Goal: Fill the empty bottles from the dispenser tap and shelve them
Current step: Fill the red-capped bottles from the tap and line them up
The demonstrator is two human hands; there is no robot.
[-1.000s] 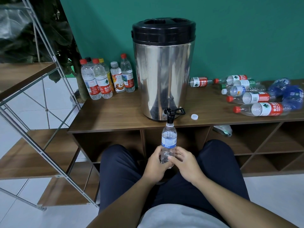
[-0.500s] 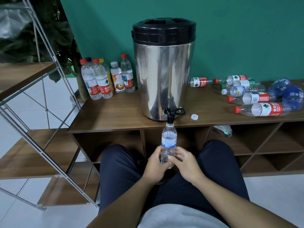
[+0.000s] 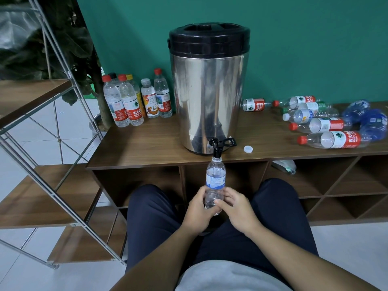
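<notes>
Clear plastic, blue-labelled and uncapped, the small water bottle (image 3: pixel 215 181) is grasped low on its body by both hands. The left hand (image 3: pixel 198 211) wraps its curled fingers round the left side, and the right hand (image 3: pixel 235 206) closes on the right side, thumb laid across the front. Against the frames from a second and half a second back, nothing has shifted: hands, bottle and tap sit as they did.

The bottle stands upright, long axis vertical, its open mouth pointing up and meeting the black plastic tap (image 3: pixel 217 147) of the tall stainless-steel dispenser with a black lid (image 3: pixel 207 91). It hangs in front of the brown wooden desk (image 3: pixel 147 143), above the person's dark-trousered lap.

Just right of the tap a white bottle cap (image 3: pixel 248 149) lies on the desk. Further right, capped empty bottles with red labels (image 3: pixel 327 131) lie on their sides. Left of the dispenser, a group of capped bottles (image 3: pixel 134 99) stands upright against the green wall.
</notes>
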